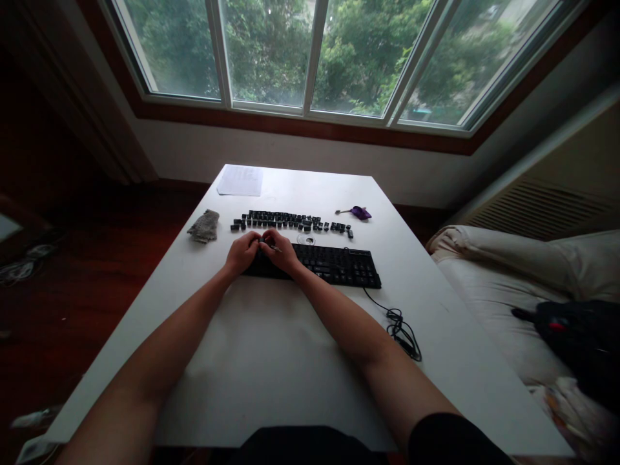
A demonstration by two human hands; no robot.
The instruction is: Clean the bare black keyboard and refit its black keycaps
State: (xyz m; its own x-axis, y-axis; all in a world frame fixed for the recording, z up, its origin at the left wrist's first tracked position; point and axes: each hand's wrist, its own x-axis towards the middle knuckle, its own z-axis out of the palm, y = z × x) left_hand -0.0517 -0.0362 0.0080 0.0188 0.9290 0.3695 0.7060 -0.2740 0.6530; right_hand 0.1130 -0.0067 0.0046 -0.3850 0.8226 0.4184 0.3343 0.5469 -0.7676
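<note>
Above the left part of a black keyboard (339, 265), both my hands meet at the fingertips. My left hand (241, 252) is closed, pinching a small black keycap (262, 239). My right hand (281, 252) is closed too, its fingers against the same keycap, with a thin light stick-like tool (276, 248) lying in its grip; the tool's kind is unclear. Several loose black keycaps (276, 217) stand in rows just behind the keyboard. Between them and the keyboard is a small clear round dish (306, 239) with something dark in it.
The white table (271, 361) bears a grey cloth (204, 227) at left, paper sheets (241, 181) at the back, and a small brush (343, 211) beside a purple item (361, 212). A coiled black cable (404, 332) lies at right. A sofa (479, 290) stands alongside.
</note>
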